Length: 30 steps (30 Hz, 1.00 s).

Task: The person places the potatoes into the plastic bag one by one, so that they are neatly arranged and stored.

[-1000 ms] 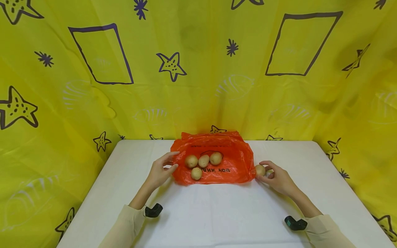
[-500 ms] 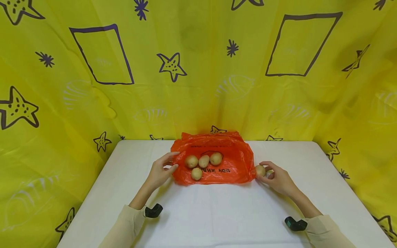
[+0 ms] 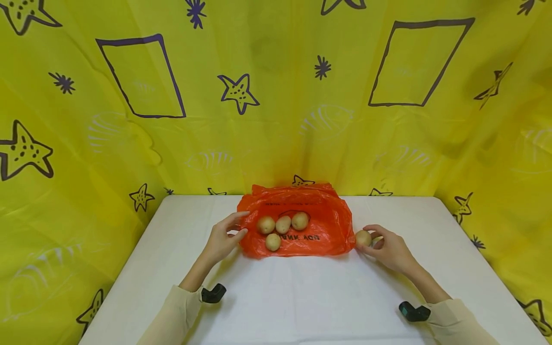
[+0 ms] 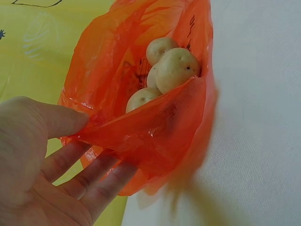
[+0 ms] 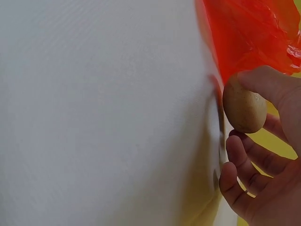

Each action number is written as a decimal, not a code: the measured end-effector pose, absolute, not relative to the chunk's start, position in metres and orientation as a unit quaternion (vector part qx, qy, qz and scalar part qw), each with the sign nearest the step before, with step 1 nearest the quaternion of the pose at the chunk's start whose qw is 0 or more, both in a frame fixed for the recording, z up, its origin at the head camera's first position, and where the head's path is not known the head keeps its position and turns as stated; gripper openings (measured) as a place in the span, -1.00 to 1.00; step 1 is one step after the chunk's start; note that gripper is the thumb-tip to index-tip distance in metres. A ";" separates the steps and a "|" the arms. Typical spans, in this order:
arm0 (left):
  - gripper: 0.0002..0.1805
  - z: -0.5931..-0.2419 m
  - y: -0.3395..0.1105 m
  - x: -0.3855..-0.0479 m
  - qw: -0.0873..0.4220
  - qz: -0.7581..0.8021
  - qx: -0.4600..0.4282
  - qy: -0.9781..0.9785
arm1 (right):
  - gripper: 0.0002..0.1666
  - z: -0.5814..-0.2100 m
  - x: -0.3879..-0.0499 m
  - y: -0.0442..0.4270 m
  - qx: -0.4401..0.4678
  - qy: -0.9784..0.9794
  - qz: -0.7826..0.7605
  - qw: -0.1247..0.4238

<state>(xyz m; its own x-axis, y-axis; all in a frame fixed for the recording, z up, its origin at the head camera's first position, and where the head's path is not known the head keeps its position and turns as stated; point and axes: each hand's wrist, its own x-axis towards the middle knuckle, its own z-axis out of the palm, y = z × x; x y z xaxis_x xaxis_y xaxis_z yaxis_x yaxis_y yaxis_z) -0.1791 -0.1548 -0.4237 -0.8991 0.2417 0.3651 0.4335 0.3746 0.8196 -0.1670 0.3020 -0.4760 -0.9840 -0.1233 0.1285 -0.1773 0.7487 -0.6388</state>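
A red plastic bag point(image 3: 332, 225) with dark printing lies spread on the white table, its mouth held wide. Several pale potatoes point(image 3: 283, 224) sit together inside it, toward its left part. At the bag's left edge, my left hand point(image 3: 221, 243) pinches the plastic, thumb on the inner side and fingers behind, as the left wrist view shows. Just beyond the bag's right edge, my right hand point(image 3: 391, 249) grips another potato point(image 5: 244, 104) between thumb and fingers. In the right wrist view this potato is close beside the bag; whether they touch I cannot tell.
The white tabletop point(image 3: 293, 297) stretches in front of the bag and to both sides. A yellow curtain point(image 3: 276, 143) with starfish drawings hangs around the back and sides. Black devices are strapped at both wrists, over beige sleeves point(image 3: 172, 311).
The right hand and its potato have shifted very slightly to the right. The left hand, the bag and the potatoes in it look unmoved.
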 end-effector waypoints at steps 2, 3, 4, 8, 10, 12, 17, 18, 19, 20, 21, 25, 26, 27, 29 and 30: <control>-0.56 -0.424 -0.155 -0.179 0.092 -0.520 -0.206 -0.824 | -0.35 -0.474 -0.166 0.304 0.080 -0.935 0.343 0.046; -0.56 -0.424 -0.155 -0.179 0.092 -0.520 -0.207 -0.823 | -0.36 -0.472 -0.165 0.305 0.081 -0.935 0.342 0.050; -0.56 -0.423 -0.155 -0.179 0.091 -0.521 -0.206 -0.823 | -0.37 -0.470 -0.165 0.306 0.082 -0.935 0.341 0.055; -0.56 -0.423 -0.155 -0.179 0.089 -0.520 -0.206 -0.824 | -0.40 -0.462 -0.163 0.311 0.087 -0.934 0.338 0.071; -0.56 -0.423 -0.155 -0.179 0.088 -0.521 -0.205 -0.824 | -0.40 -0.457 -0.162 0.313 0.094 -0.932 0.340 0.079; -0.56 -0.422 -0.155 -0.179 0.086 -0.520 -0.204 -0.825 | -0.40 -0.452 -0.161 0.316 0.106 -0.928 0.343 0.094; -0.56 -0.421 -0.155 -0.179 0.086 -0.517 -0.204 -0.827 | -0.41 -0.441 -0.160 0.318 0.129 -0.916 0.354 0.138; -0.56 -0.421 -0.155 -0.179 0.086 -0.516 -0.204 -0.827 | -0.41 -0.439 -0.159 0.318 0.130 -0.914 0.356 0.143; -0.56 -0.421 -0.155 -0.178 0.086 -0.517 -0.204 -0.827 | -0.41 -0.437 -0.159 0.318 0.129 -0.913 0.357 0.147; -0.56 -0.421 -0.155 -0.178 0.086 -0.517 -0.203 -0.827 | -0.41 -0.435 -0.158 0.318 0.128 -0.913 0.358 0.150; -0.56 -0.421 -0.155 -0.178 0.085 -0.518 -0.202 -0.827 | -0.40 -0.433 -0.157 0.318 0.128 -0.912 0.358 0.151; -0.56 -0.421 -0.154 -0.177 0.081 -0.519 -0.197 -0.828 | -0.39 -0.426 -0.155 0.317 0.126 -0.913 0.355 0.158; -0.56 -0.421 -0.154 -0.177 0.080 -0.519 -0.195 -0.828 | -0.39 -0.424 -0.154 0.317 0.126 -0.912 0.355 0.162; -0.56 -0.421 -0.154 -0.177 0.080 -0.519 -0.195 -0.828 | -0.38 -0.423 -0.154 0.317 0.126 -0.912 0.354 0.164; -0.56 -0.421 -0.153 -0.177 0.080 -0.517 -0.194 -0.830 | -0.38 -0.420 -0.153 0.317 0.125 -0.911 0.356 0.168; -0.56 -0.421 -0.153 -0.177 0.080 -0.517 -0.194 -0.830 | -0.38 -0.419 -0.153 0.317 0.122 -0.909 0.360 0.169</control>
